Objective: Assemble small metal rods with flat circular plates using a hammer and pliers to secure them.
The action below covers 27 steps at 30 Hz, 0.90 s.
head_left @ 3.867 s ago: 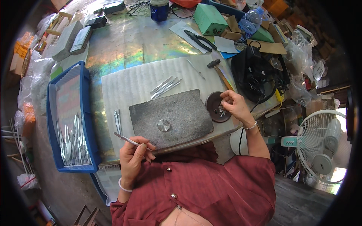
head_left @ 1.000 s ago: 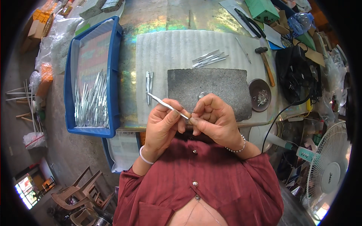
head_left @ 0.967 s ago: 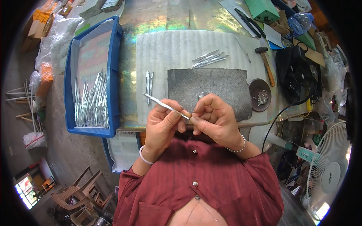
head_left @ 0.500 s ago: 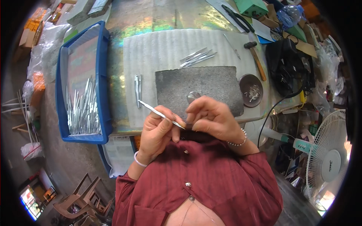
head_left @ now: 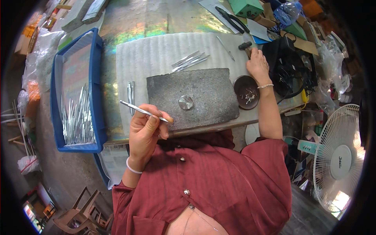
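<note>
My left hand [head_left: 144, 127] pinches a slender silvery metal rod [head_left: 133, 105], held slanting near the front edge of the bench. Reaching out to the right, my right hand [head_left: 258, 64] is closed over the handle of a small hammer [head_left: 245, 46]; the dark head shows, while most of the handle is hidden under my fingers. Between my hands lies a grey rectangular slab [head_left: 211, 86] with a shiny round metal disc [head_left: 186, 102] on it. A brown round dish [head_left: 238, 91] of small silvery pins sits beside the slab, just below my right hand.
Several similar rods [head_left: 190, 61] lie behind the slab, and a few [head_left: 131, 92] lie to its left on white foam sheet [head_left: 133, 58]. A blue tray [head_left: 96, 86] of many rods stands at left. Pliers [head_left: 233, 19], a black bag [head_left: 282, 58] and a fan [head_left: 340, 156] are around.
My right hand has left my left hand and gone out to the far right, onto the hammer handle. The left hand still holds the rod. The disc is now uncovered.
</note>
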### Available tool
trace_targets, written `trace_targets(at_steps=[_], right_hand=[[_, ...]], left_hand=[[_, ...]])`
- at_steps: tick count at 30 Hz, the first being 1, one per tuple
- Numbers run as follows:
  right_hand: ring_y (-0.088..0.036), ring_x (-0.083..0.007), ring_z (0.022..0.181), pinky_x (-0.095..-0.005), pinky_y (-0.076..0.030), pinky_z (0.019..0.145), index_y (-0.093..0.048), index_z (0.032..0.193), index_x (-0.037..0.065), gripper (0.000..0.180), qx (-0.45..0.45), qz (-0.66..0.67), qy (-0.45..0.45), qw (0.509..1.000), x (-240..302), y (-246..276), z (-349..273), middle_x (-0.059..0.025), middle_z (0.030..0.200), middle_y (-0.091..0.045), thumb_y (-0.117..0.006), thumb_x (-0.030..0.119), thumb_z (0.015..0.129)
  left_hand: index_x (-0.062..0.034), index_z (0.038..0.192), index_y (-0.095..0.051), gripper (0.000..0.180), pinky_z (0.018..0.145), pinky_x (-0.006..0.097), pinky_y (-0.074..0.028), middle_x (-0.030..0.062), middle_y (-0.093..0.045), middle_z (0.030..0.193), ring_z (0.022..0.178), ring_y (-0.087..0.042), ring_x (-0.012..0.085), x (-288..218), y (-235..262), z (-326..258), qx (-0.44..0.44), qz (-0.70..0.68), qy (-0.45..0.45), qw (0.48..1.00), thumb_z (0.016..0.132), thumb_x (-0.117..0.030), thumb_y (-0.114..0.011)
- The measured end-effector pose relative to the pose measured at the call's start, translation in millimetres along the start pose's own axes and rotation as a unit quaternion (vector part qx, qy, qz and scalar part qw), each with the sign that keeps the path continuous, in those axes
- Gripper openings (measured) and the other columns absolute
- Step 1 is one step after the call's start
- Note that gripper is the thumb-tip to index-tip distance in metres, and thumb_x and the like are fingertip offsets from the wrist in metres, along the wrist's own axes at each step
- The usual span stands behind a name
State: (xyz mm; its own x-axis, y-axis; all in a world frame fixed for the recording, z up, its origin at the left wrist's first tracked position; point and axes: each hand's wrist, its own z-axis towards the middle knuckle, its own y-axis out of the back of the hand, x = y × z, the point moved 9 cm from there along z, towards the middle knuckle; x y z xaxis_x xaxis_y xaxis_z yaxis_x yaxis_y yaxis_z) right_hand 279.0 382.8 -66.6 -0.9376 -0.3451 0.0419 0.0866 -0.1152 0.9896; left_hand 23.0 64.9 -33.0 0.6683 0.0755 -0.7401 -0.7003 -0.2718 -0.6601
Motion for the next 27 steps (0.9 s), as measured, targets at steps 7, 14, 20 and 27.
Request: trace_targets(at_steps=[7,14,20,27], right_hand=[[-0.062,-0.0308,0.073,-0.0405,-0.049,0.069,-0.055,0.106,0.000,0.029,-0.001,0.315,0.054,0.948,38,53,-21,-0.0182,0.075,-0.061,-0.055,0.011,0.079],[-0.060,-0.0250,0.074,-0.0330,-0.048,0.068,-0.055,0.111,0.000,0.042,0.148,0.403,0.310,0.848,190,83,-130,-0.0129,0.088,-0.059,-0.071,0.010,0.073],[-0.059,-0.0339,0.085,-0.0375,-0.048,0.073,-0.055,0.110,0.001,0.043,0.233,0.364,0.320,0.843,234,65,-140,-0.0159,0.094,-0.058,-0.072,0.010,0.073],[-0.059,-0.0336,0.086,-0.0374,-0.048,0.073,-0.055,0.111,0.001,0.046,0.258,0.397,0.373,0.798,263,63,-136,-0.0144,0.094,-0.058,-0.073,0.010,0.070]], left_hand=[[-0.0046,0.099,-0.051,0.010,0.052,0.021,-0.047,0.0172,-0.064,0.088,0.056,-0.056,0.0121,-12,12,-3,-0.050,0.074,-0.026,0.996,0.094,-0.012,-0.053],[-0.0034,0.098,-0.052,0.012,0.051,0.021,-0.046,0.0169,-0.064,0.088,0.055,-0.055,0.0109,-18,26,-3,-0.064,0.095,-0.060,0.992,0.093,-0.014,-0.055],[-0.0026,0.097,-0.052,0.011,0.052,0.019,-0.045,0.0168,-0.064,0.087,0.055,-0.054,0.0100,-30,36,-18,-0.089,0.094,-0.072,0.989,0.093,-0.012,-0.055],[-0.0028,0.096,-0.053,0.006,0.053,0.019,-0.045,0.0135,-0.066,0.087,0.056,-0.054,0.0082,-22,40,-14,-0.088,0.111,-0.058,0.988,0.093,-0.008,-0.053]])
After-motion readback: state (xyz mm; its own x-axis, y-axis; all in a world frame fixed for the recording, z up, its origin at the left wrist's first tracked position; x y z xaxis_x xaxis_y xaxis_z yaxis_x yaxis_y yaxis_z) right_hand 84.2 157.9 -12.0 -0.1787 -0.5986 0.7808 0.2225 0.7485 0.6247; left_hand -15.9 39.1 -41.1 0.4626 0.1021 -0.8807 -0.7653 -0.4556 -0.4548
